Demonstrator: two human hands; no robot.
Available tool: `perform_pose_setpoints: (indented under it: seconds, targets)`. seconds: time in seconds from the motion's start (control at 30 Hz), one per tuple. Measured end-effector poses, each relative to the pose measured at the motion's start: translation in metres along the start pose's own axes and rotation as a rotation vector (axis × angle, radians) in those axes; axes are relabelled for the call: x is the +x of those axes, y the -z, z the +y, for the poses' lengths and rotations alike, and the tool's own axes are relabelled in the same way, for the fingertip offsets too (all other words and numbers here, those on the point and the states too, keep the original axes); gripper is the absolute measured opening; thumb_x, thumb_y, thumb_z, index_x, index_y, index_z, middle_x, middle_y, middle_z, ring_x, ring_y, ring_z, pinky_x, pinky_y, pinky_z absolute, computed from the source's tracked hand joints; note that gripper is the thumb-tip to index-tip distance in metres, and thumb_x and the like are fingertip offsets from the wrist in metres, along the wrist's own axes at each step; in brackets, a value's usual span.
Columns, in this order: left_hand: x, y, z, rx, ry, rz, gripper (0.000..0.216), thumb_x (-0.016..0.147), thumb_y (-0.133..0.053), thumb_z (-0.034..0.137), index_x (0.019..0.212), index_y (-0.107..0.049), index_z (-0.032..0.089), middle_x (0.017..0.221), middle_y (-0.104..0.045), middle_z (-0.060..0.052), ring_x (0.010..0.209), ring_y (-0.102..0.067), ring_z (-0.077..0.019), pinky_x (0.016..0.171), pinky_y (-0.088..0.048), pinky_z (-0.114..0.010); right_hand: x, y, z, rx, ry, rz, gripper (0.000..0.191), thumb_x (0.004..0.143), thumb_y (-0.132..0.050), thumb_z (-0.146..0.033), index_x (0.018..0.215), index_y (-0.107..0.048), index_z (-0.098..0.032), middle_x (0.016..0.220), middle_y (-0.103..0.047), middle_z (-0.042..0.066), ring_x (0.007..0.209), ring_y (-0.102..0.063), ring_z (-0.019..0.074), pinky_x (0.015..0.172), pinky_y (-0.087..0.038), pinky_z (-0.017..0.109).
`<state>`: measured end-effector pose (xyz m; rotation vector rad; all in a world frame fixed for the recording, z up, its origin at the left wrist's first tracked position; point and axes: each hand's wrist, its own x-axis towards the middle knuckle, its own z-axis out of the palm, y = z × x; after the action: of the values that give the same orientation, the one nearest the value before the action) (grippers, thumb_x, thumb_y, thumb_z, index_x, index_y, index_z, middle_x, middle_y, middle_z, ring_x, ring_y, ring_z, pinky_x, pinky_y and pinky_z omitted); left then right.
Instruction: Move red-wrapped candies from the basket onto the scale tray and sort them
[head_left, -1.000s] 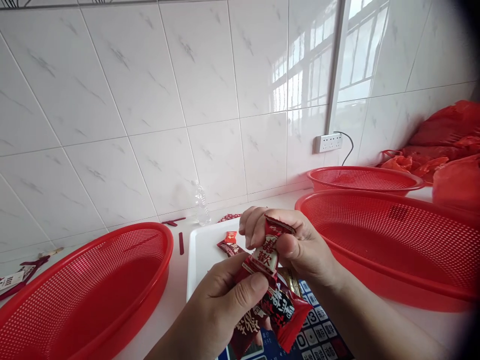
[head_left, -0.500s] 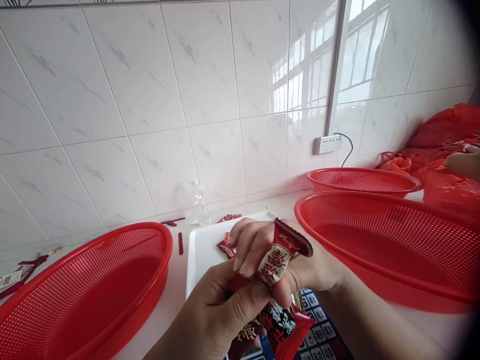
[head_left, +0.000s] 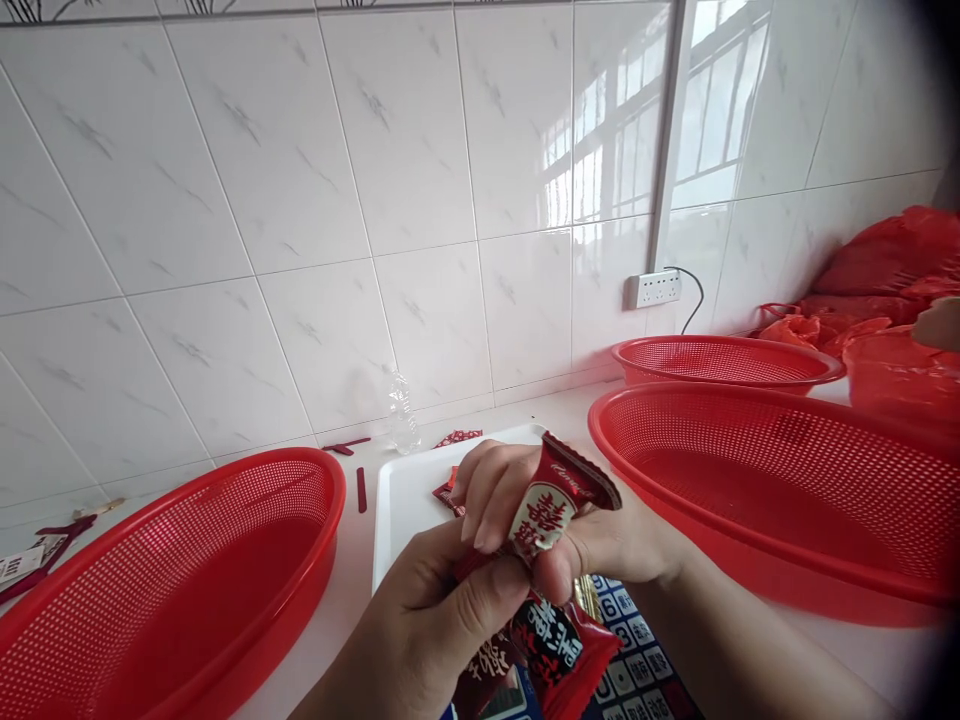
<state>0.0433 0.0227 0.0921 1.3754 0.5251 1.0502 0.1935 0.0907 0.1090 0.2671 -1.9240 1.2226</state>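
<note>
Both my hands meet over a white tray [head_left: 397, 500]. My right hand [head_left: 600, 545] pinches a red candy packet [head_left: 541, 517] with a cream label between thumb and fingers. Closed just below it, my left hand [head_left: 450, 600] holds more wrapped candies: a red candy packet with a black label [head_left: 551, 640] and a dark brown packet [head_left: 491, 660] show under its thumb. A bit of gold wrapper [head_left: 587, 597] shows behind them. Under the hands lies a blue printed sheet [head_left: 637, 650] with white squares. Another small red packet [head_left: 448, 492] rests in the tray, partly hidden by my fingers.
A red mesh basket [head_left: 330, 500] stands at left, a large red basket [head_left: 750, 540] at right, and another red basket [head_left: 727, 378] behind. By the wall is a clear plastic bottle [head_left: 403, 412]. Red bags [head_left: 877, 270] and another person's hand [head_left: 937, 323] appear far right.
My hands have shifted slightly left with the candy packets, and the cream-labelled one has turned a little. The other person's hand at far right has moved rightward.
</note>
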Motion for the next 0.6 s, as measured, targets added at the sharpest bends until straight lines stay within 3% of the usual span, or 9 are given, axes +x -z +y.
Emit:
perform_pose_setpoints:
  seconds: [0.07, 0.17, 0.4, 0.5, 0.6]
  targets:
    - [0.001, 0.001, -0.001, -0.014, -0.013, 0.001, 0.023, 0.086, -0.066, 0.041, 0.101, -0.076, 0.027, 0.091, -0.070, -0.002, 0.093, -0.061, -0.0190, 0.090, -0.044, -0.032, -0.002, 0.002, 0.002, 0.025, -0.008, 0.003, 0.029, 0.072, -0.077, -0.047, 0.089, -0.076, -0.023, 0.085, -0.068, 0.003, 0.076, -0.062, 0.0134, 0.070, -0.052, 0.028]
    - [0.000, 0.003, -0.001, 0.063, 0.005, 0.039, 0.026, 0.087, -0.065, 0.041, 0.105, -0.074, 0.025, 0.087, -0.067, -0.002, 0.085, -0.058, -0.0156, 0.078, -0.045, -0.026, -0.008, 0.005, 0.007, 0.013, -0.004, 0.117, 0.036, 0.079, -0.069, -0.052, 0.099, -0.074, -0.022, 0.090, -0.066, 0.005, 0.078, -0.061, 0.0144, 0.069, -0.051, 0.029]
    - [-0.003, 0.000, -0.002, 0.145, 0.050, 0.135, 0.030, 0.083, -0.067, 0.049, 0.086, -0.072, 0.020, 0.079, -0.061, -0.001, 0.077, -0.051, -0.0138, 0.070, -0.044, -0.023, -0.013, 0.006, 0.015, -0.099, 0.052, 0.213, 0.034, 0.087, -0.059, -0.051, 0.096, -0.076, -0.022, 0.085, -0.066, 0.005, 0.077, -0.060, 0.0157, 0.067, -0.050, 0.029]
    - [-0.002, 0.002, -0.002, 0.236, 0.009, 0.159, 0.032, 0.084, -0.064, 0.050, 0.078, -0.067, 0.018, 0.071, -0.054, 0.000, 0.071, -0.047, -0.0125, 0.064, -0.041, -0.022, -0.014, 0.005, 0.018, -0.029, 0.040, 0.243, 0.036, 0.084, -0.063, -0.053, 0.104, -0.072, -0.025, 0.091, -0.067, 0.004, 0.082, -0.061, 0.0153, 0.071, -0.051, 0.029]
    - [-0.002, 0.004, -0.002, 0.329, -0.018, 0.143, 0.033, 0.088, -0.058, 0.049, 0.076, -0.063, 0.018, 0.068, -0.050, 0.001, 0.066, -0.043, -0.0115, 0.060, -0.039, -0.022, -0.014, 0.007, 0.022, -0.036, 0.071, 0.295, 0.034, 0.081, -0.066, -0.054, 0.099, -0.072, -0.027, 0.088, -0.067, 0.002, 0.082, -0.060, 0.0149, 0.075, -0.050, 0.029]
